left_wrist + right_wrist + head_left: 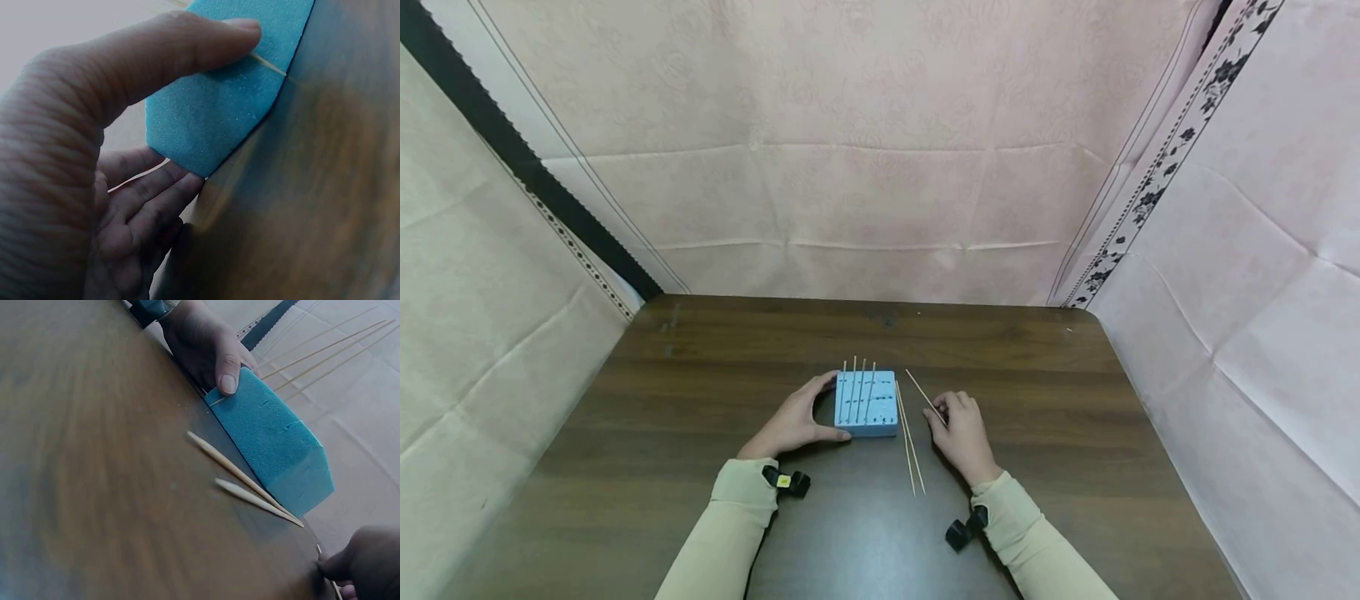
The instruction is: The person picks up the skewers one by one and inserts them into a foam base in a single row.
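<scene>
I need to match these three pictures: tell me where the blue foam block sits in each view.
Head: blue foam block at table centre, between both hands.
Left wrist: block at top centre, under the left thumb.
Right wrist: block right of centre, beside two loose skewers.
Shared landmark: the left hand gripping the block.

Both forearms reach forward in pale sleeves, each with a small black camera at the wrist. The left hand (793, 423) lies on its side, thumb and fingers spread in a wide C, thumb tip pressing flat. The right hand (962, 433) rests palm down, its fingers (350, 565) curled in a pinch.
</scene>
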`<state>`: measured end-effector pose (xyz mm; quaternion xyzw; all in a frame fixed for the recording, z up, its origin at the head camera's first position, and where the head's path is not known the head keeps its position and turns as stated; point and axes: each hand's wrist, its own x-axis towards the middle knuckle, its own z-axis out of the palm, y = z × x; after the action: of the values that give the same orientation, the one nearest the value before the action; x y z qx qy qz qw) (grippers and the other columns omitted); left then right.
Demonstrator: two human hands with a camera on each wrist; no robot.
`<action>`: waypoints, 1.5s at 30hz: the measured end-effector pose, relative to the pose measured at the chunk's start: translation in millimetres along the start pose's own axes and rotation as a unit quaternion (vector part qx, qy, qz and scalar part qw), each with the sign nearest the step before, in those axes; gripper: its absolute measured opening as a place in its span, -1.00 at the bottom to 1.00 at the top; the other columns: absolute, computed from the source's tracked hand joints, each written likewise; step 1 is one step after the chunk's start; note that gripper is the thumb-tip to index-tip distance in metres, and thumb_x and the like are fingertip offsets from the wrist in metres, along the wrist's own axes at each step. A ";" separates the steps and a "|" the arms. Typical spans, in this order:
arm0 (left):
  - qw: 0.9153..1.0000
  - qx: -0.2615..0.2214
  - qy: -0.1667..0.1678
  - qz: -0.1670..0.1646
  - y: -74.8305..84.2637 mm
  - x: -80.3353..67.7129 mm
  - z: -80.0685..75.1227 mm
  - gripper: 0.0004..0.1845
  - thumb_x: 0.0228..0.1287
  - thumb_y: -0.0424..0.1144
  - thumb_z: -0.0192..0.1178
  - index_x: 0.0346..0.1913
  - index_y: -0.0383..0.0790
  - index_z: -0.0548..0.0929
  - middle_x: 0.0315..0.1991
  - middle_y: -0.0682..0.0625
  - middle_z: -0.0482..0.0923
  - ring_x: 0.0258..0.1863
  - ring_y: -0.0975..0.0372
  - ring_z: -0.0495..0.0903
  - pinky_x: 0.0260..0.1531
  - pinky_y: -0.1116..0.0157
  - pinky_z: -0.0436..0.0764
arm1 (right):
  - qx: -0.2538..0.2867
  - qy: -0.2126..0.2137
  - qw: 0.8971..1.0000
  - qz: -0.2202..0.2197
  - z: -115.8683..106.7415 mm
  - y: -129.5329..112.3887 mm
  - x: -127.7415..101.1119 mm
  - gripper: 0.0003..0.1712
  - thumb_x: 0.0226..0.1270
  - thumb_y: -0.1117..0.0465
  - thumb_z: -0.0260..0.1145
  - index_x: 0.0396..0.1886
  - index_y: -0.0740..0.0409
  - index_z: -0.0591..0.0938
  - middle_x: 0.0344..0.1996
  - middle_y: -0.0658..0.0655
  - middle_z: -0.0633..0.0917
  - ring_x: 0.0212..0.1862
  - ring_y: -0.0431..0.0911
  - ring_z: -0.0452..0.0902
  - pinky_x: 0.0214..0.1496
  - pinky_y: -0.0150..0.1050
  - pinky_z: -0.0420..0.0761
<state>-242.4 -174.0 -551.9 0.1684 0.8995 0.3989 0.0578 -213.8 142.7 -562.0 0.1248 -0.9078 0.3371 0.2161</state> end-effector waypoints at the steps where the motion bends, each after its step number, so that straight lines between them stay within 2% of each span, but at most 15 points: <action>1: 1.000 0.000 0.000 0.000 0.0 0.1 0.0 0.26 -0.28 0.37 0.57 0.56 0.22 0.16 0.50 0.03 0.23 0.47 0.06 0.22 0.34 -0.18 0.27 | -0.003 0.002 1.000 -0.002 0.1 0.4 0.2 -0.86 0.25 0.31 0.48 -0.33 0.25 0.65 -0.40 0.12 0.56 -0.33 -0.01 0.41 -0.28 -0.15 0.42; 7: 1.000 0.002 -0.003 -0.002 -0.5 0.8 -0.2 0.25 -0.27 0.36 0.58 0.56 0.21 0.16 0.50 0.03 0.23 0.47 0.07 0.22 0.35 -0.16 0.26 | -0.033 0.027 0.999 -0.012 0.9 2.3 0.8 -0.84 0.23 0.33 0.48 -0.39 0.24 0.62 -0.47 0.08 0.53 -0.36 -0.01 0.42 -0.28 -0.13 0.40; 14: 1.000 0.003 -0.004 -0.003 0.3 0.7 -0.9 0.25 -0.26 0.35 0.58 0.56 0.22 0.16 0.51 0.04 0.22 0.47 0.07 0.21 0.35 -0.15 0.26 | -0.062 0.039 0.997 -0.006 -0.5 6.1 2.6 -0.85 0.25 0.36 0.46 -0.41 0.28 0.61 -0.46 0.15 0.57 -0.34 0.08 0.47 -0.21 -0.07 0.42; 21: 1.000 0.005 -0.004 -0.004 -1.2 0.3 -0.5 0.26 -0.28 0.37 0.57 0.56 0.24 0.16 0.51 0.04 0.21 0.48 0.06 0.20 0.35 -0.17 0.26 | -0.079 0.052 0.995 -0.011 -2.5 9.4 3.8 -0.85 0.26 0.40 0.42 -0.42 0.30 0.59 -0.49 0.16 0.56 -0.37 0.10 0.46 -0.21 -0.06 0.40; 30: 1.000 0.000 -0.008 -0.008 0.2 0.2 -1.4 0.27 -0.29 0.38 0.57 0.56 0.22 0.15 0.52 0.03 0.20 0.48 0.06 0.20 0.35 -0.17 0.26 | -0.058 0.059 0.996 -0.019 -1.1 13.3 5.7 -0.96 0.36 0.43 0.32 -0.30 0.36 0.62 -0.44 0.21 0.62 -0.35 0.12 0.51 -0.23 -0.04 0.46; 36: 1.000 0.001 -0.011 -0.011 1.9 0.1 -2.6 0.26 -0.27 0.35 0.58 0.57 0.22 0.15 0.51 0.04 0.20 0.47 0.07 0.20 0.35 -0.15 0.27 | -0.046 0.054 0.997 -0.028 -2.0 13.1 5.9 -0.96 0.33 0.44 0.33 -0.33 0.34 0.63 -0.43 0.21 0.61 -0.34 0.15 0.50 -0.24 -0.01 0.49; 45: 1.000 0.004 -0.011 -0.012 0.8 0.2 -1.8 0.27 -0.28 0.39 0.56 0.57 0.20 0.15 0.51 0.05 0.20 0.47 0.07 0.20 0.35 -0.15 0.28 | 0.001 0.057 0.998 -0.041 -6.1 9.3 7.0 -0.95 0.31 0.38 0.37 -0.32 0.23 0.63 -0.43 0.08 0.57 -0.34 -0.02 0.47 -0.29 -0.15 0.51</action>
<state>-242.8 -174.7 -550.1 0.1619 0.9023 0.3930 0.0717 -221.5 153.1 -559.8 0.1422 -0.8879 0.3353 0.2811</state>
